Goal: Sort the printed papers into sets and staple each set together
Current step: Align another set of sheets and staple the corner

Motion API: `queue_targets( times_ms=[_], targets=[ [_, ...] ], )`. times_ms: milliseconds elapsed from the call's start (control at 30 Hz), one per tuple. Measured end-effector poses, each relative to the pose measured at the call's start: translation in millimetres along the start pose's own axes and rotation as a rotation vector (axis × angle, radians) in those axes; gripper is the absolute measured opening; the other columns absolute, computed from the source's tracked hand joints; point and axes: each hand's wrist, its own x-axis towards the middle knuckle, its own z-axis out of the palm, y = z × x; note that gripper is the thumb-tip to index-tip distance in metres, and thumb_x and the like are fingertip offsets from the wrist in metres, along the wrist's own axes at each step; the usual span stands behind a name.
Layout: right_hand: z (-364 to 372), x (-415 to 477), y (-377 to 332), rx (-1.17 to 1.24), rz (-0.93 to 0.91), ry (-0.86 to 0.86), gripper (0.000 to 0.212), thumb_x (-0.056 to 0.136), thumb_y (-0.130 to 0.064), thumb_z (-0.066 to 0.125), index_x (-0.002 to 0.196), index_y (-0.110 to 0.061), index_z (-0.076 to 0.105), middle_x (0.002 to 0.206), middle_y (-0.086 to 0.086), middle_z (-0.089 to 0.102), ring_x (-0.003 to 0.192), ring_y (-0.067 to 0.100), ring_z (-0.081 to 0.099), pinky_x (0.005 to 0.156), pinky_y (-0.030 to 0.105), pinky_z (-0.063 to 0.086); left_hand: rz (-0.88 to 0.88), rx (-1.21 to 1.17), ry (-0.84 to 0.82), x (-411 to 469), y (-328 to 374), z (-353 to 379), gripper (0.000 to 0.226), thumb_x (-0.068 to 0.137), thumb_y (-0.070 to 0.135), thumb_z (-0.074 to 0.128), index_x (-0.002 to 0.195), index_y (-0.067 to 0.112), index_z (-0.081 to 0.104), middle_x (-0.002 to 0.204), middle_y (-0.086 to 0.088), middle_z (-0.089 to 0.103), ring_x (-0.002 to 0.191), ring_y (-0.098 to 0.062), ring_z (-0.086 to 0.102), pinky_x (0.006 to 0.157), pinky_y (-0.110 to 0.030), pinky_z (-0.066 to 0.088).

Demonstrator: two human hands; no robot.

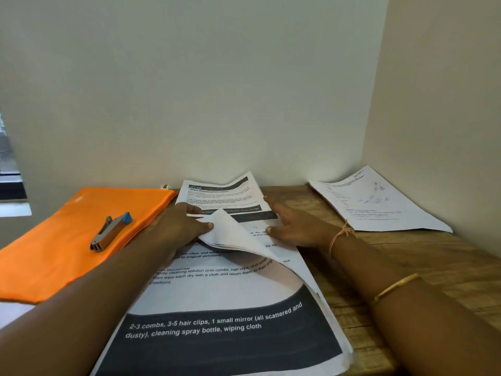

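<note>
At the near edge of the bench the main pile of printed papers is spread, with no staple to be seen. Just beyond, a few lifted sheets are pinched at a folded-back corner by the left hand, and the page beneath is pressed flat by the right hand, fingers straight. The stapler lies untouched on the orange folder at the left edge. One separate set is laid by the far right corner. Sorting is judged barely begun, with all stapling left.

A thick stack of printed papers lies flat at six o'clock, its top sheets curled back. Another printed page lies at twelve, a separate set at two. The silver, blue-tipped stapler lies at ten.
</note>
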Motion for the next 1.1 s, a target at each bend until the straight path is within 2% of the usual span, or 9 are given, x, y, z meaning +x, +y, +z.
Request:
queue_targets(
  times_ms=[100, 400, 533, 667, 800, 900, 967, 1033, 1100],
  targets=[
    [-1.6, 0.3, -2.2, -0.067, 0.079, -0.076, 0.07, 0.097, -0.033, 0.049, 0.152, -0.027, 0.007, 0.156, -0.001, 0.026, 0.138, 0.021, 0.032, 0.114, 0.033, 0.024, -0.01, -0.007, -0.002, -1.1, 0.7, -0.2, 0.038, 0.081, 0.017, 0.074, 0.112, 0.02, 0.054, 0.082, -0.014, 0.062, 0.055, -0.019, 0.043, 0.048, -0.025, 0.032],
    [-0.4, -2.4, -8.1, -0.118, 0.053, -0.046, 0.071, 0.097, -0.028, 0.05, 0.152, -0.032, 0.006, 0.153, 0.002, 0.034, 0.138, 0.024, 0.035, 0.114, 0.034, 0.026, -0.015, 0.021, -0.006, -0.5, 0.4, 0.0, 0.036, 0.081, 0.017, 0.073, 0.11, 0.022, 0.053, 0.074, -0.011, 0.059, 0.043, -0.014, 0.037, 0.041, -0.02, 0.029],
    [-1.0, -7.6, -11.9, -0.041, -0.024, 0.044, 0.071, 0.095, -0.019, 0.055, 0.151, -0.032, 0.013, 0.15, 0.003, 0.039, 0.136, 0.019, 0.039, 0.101, 0.019, 0.03, 0.006, 0.05, -0.026, -4.9, 1.9, 0.2, 0.022, 0.084, 0.015, 0.07, 0.103, 0.02, 0.061, 0.071, -0.008, 0.056, 0.048, -0.014, 0.04, 0.043, -0.022, 0.032],
    [-2.9, -6.1, -13.1, 0.227, -0.089, 0.19, 0.063, 0.093, -0.006, 0.056, 0.147, -0.025, 0.03, 0.136, 0.002, 0.053, 0.116, 0.012, 0.054, 0.079, 0.001, 0.038, 0.033, 0.032, -0.03, -5.1, 1.0, 0.5, 0.009, 0.083, 0.011, 0.071, 0.091, 0.011, 0.071, 0.088, -0.012, 0.065, 0.073, -0.023, 0.052, 0.061, -0.028, 0.041],
    [-4.5, -7.5, -23.3, 0.741, -0.147, 0.236, 0.055, 0.095, -0.004, 0.051, 0.142, -0.027, 0.035, 0.139, 0.011, 0.046, 0.11, 0.017, 0.059, 0.09, 0.028, 0.05, 0.017, 0.016, 0.01, -1.8, 3.2, 2.3, 0.023, 0.086, 0.024, 0.068, 0.096, 0.004, 0.071, 0.093, -0.016, 0.064, 0.072, -0.023, 0.053, 0.064, -0.028, 0.041],
    [-4.7, -11.5, -36.9, 1.026, -0.198, 0.129, 0.045, 0.099, -0.011, 0.044, 0.136, -0.035, 0.036, 0.139, 0.006, 0.041, 0.077, 0.012, 0.069, 0.081, 0.025, 0.053, 0.005, 0.02, 0.044, -2.8, 4.5, 1.6, 0.051, 0.092, 0.057, 0.044, 0.083, 0.02, 0.078, 0.102, -0.007, 0.064, 0.087, -0.028, 0.059, 0.081, -0.033, 0.047],
    [-1.2, -12.8, -43.1, 1.105, -0.215, 0.011, 0.041, 0.1, -0.016, 0.041, 0.136, -0.036, 0.035, 0.14, 0.006, 0.04, 0.084, 0.025, 0.07, 0.091, 0.028, 0.052, -0.042, -0.065, 0.007, -2.1, 3.5, 0.2, 0.069, 0.079, 0.08, 0.034, 0.078, 0.027, 0.078, 0.099, -0.007, 0.07, 0.1, -0.037, 0.063, 0.096, -0.043, 0.047],
    [4.4, -12.8, -46.6, 1.096, -0.186, -0.062, 0.044, 0.1, -0.018, 0.04, 0.141, -0.033, 0.033, 0.144, 0.01, 0.038, 0.097, 0.031, 0.067, 0.098, 0.031, 0.049, -0.049, -0.118, -0.004, -3.9, 4.2, -0.8, 0.074, 0.069, 0.088, 0.036, 0.089, 0.027, 0.071, 0.089, -0.003, 0.07, 0.093, -0.032, 0.065, 0.09, -0.041, 0.047],
    [7.2, -10.3, -47.2, 1.121, -0.153, -0.086, 0.043, 0.1, -0.016, 0.041, 0.141, -0.028, 0.034, 0.142, 0.013, 0.042, 0.102, 0.031, 0.065, 0.099, 0.032, 0.048, -0.024, -0.081, 0.001, -2.0, 4.0, 0.4, 0.059, 0.075, 0.076, 0.051, 0.093, 0.021, 0.066, 0.085, -0.002, 0.067, 0.081, -0.023, 0.063, 0.077, -0.033, 0.049]
  ],
)
